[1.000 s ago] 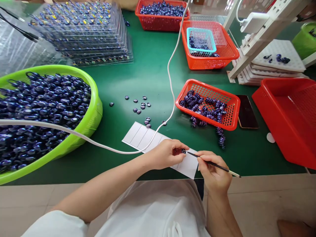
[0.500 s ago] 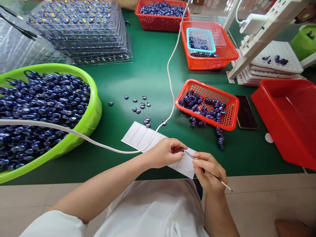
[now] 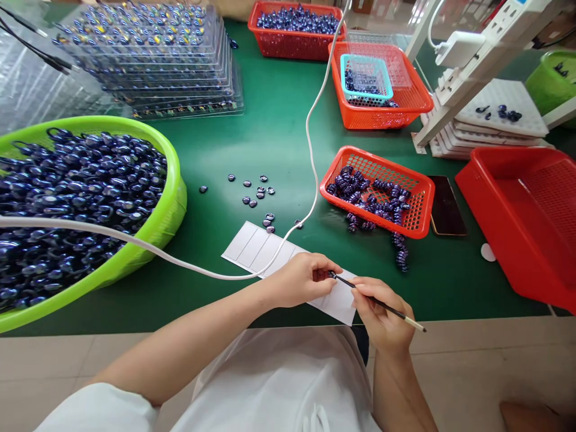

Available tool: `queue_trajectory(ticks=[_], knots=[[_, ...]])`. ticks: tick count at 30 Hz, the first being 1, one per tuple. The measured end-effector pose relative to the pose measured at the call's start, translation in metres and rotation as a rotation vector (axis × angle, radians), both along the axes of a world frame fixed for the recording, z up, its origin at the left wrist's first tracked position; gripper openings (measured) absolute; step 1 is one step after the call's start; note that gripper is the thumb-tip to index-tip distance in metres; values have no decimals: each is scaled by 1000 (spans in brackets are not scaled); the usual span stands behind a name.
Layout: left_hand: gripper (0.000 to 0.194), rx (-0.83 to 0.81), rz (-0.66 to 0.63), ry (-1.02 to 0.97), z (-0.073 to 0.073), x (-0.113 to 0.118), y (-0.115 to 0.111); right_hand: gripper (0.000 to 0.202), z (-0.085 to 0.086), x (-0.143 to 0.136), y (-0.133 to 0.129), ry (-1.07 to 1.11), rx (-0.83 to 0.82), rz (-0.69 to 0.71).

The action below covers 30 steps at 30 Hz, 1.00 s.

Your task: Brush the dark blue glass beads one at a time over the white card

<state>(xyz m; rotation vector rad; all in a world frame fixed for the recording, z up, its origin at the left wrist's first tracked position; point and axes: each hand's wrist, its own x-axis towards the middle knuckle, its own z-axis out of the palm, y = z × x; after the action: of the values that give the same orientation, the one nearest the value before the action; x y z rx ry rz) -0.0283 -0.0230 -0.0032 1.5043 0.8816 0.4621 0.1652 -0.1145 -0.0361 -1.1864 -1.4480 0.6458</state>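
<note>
Between thumb and fingertips, my left hand (image 3: 306,279) pinches a small dark shiny piece (image 3: 332,274) above a white ruled paper strip (image 3: 252,246). My right hand (image 3: 384,312) grips a thin brush-like tool (image 3: 391,309), dark along most of its length with a pale end. The tool's far tip meets the dark piece at my left fingertips. Several loose dark oval pieces (image 3: 260,192) lie on the green table (image 3: 279,138) beyond the paper. A white cable (image 3: 310,132) crosses over the strip.
At left stands a green basket (image 3: 177,186) heaped with dark looped pieces. Stacked clear trays (image 3: 180,90) are behind it. A red basket (image 3: 423,225) with dark strung pieces, a phone (image 3: 446,207) and a red bin (image 3: 508,240) lie right. More baskets (image 3: 382,117) stand behind.
The tool in my right hand has turned slightly, and its pale end has shifted a little right and up. My left hand keeps its pinch in nearly the same place.
</note>
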Motion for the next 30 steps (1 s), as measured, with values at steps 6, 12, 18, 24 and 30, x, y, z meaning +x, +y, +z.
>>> queue_trajectory(ticks=[6,12,18,24,30], knots=[[28,-12,-3,10,-1,-1,0,34,-4,-1,-1,25,-42,-55],[27,27,12,40,-2,3,-2,30,-5,-1,0,51,-27,-62],[28,163,23,172,10,-9,2,15,2,-1,2,258,-61,-131],[54,603,230,816,33,-54,23,10,4,-3,4,343,-55,-210],[52,746,139,883,22,-39,16,9,8,-8,8,399,-10,-274]])
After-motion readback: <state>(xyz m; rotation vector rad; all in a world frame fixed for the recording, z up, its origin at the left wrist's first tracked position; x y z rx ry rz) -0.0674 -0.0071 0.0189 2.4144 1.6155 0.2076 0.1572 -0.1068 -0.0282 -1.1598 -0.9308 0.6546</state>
